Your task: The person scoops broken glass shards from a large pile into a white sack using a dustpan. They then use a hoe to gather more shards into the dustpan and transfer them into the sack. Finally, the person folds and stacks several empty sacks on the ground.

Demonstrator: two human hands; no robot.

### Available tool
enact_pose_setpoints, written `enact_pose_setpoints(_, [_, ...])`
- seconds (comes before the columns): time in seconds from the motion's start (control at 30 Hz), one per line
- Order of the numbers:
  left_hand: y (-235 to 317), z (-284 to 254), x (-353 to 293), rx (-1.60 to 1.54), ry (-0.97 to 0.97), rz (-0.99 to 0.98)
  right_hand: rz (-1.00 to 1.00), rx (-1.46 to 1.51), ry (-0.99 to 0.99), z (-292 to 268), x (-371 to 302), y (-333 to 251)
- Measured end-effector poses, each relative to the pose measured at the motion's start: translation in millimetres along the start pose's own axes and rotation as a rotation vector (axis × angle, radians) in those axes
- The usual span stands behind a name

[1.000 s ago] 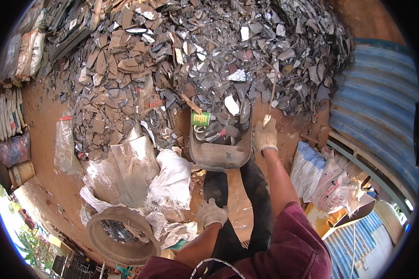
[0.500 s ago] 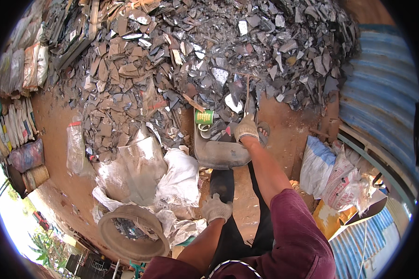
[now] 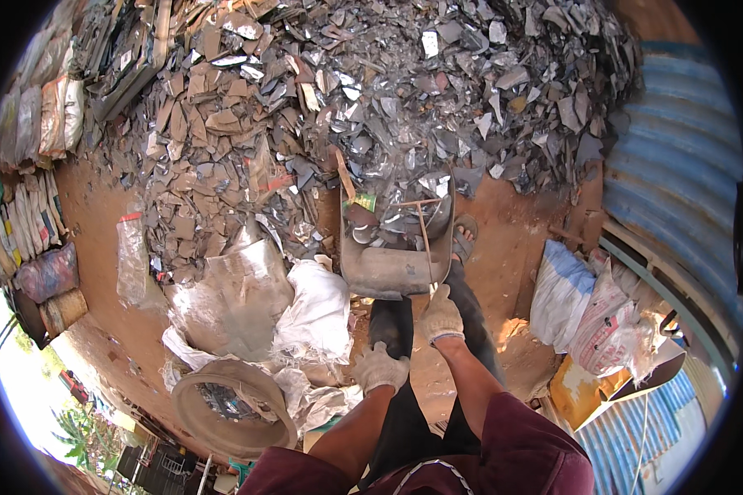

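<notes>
Head view, centre of the frame: right hand (image 3: 442,316), gloved, closed around the handle end of a small rake (image 3: 422,233). Rake head resting inside a grey scoop pan (image 3: 388,268) partly filled with shards. Below and left of it: left hand (image 3: 379,368), gloved, loosely curled on the knee, holding nothing. Upper frame: wide heap of broken glass (image 3: 371,91). Lower left: white sacks (image 3: 314,318) beside a round basket (image 3: 231,408).

The right hand (image 3: 440,316) has drawn the rake (image 3: 423,235) back from the pile.

scrap heap (image 3: 371,107) ahead, sacks (image 3: 305,318) left, bare ground (image 3: 512,239) right
</notes>
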State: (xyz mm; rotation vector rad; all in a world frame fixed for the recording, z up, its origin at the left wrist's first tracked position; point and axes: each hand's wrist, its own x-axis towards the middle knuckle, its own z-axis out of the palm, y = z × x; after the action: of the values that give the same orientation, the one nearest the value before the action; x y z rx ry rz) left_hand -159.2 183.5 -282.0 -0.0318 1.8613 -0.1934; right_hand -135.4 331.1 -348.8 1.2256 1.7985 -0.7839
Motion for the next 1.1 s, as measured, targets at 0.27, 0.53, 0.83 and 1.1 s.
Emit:
enact_pose_setpoints(0.27, [-0.9, 5.4, -2.8, -0.026, 0.009, 0.026, -0.275, 0.091, 0.448, -113.7, 108.1, -69.3])
enact_pose_setpoints(0.53, [-2.8, 12.2, -5.7, -0.107, -0.094, -0.072, -0.225, 0.068, 0.396, -144.7, 302.3, -246.5])
enact_pose_setpoints(0.83, [-10.1, 19.1, -3.0, -0.175, -0.086, -0.066, -0.242, 0.117, 0.035, -39.1, 172.1, -177.5])
enact_pose_setpoints(1.1, [-15.3, 22.0, 1.1, -0.211, -0.081, -0.049, -0.332, 0.116, 0.389, -142.1, 190.5, -177.3])
